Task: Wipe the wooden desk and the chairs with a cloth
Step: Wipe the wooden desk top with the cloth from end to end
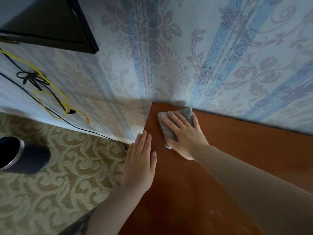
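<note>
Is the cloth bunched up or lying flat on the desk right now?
Flat. The grey cloth lies pressed on the wooden desk near its far corner, under the straight fingers of the right hand.

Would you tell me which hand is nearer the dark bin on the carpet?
Left. The left hand rests on the desk's edge beside the bin; the right hand presses the cloth farther away.

To my left a dark bin [23, 155] stands on the patterned carpet [59, 184]. A yellow cable [50, 95] and a black cable [42, 85] hang tangled against the blue floral wallpaper [220, 56]. A dark frame [50, 22] sits high on the wall above them.
</note>
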Demonstrator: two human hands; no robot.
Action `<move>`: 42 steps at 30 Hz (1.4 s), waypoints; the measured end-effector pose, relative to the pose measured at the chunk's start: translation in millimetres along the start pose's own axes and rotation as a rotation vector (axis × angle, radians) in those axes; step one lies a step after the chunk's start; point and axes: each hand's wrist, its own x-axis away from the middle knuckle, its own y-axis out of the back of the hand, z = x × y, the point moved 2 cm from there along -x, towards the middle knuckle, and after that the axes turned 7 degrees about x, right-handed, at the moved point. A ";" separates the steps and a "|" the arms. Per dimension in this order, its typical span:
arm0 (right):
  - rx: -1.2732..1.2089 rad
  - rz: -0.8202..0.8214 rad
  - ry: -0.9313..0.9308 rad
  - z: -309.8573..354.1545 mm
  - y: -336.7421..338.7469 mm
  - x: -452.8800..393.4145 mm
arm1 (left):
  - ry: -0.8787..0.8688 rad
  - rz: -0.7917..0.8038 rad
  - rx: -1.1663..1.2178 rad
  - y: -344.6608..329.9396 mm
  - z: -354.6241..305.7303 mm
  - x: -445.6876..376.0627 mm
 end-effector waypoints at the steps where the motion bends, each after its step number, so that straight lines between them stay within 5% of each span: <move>1: -0.021 -0.003 -0.027 -3.1 0.7 -6.4 | -0.015 -0.008 -0.024 -1.7 1.1 3.9; 6: -0.113 -0.082 -0.178 23.6 0.7 -46.0 | -0.052 -0.041 -0.023 -4.5 1.2 2.6; 13: 0.004 -0.034 0.315 -0.7 -7.5 3.5 | -0.043 -0.062 0.060 -5.4 3.0 5.8; 21: -0.137 -0.101 -0.202 20.8 -0.3 -38.9 | -0.100 -0.085 -0.051 -4.8 -2.4 3.8; 27: -0.025 0.038 0.264 -10.0 -6.1 11.7 | -0.109 -0.073 -0.042 -2.2 -3.9 5.2; 30: -0.060 0.008 0.059 -35.3 -4.9 4.3 | -0.159 -0.053 -0.043 -2.4 -7.0 6.8; 35: -0.165 -0.140 -0.241 14.0 -4.3 -36.7 | -0.149 -0.065 -0.016 -5.2 -4.5 6.5; 40: -0.179 -0.090 0.170 -1.9 -10.8 11.4 | -0.128 -0.053 -0.021 -6.5 -4.4 7.0; 42: -0.133 -0.088 0.147 -26.4 -11.7 18.7 | -0.121 -0.052 -0.007 -5.8 -4.1 6.9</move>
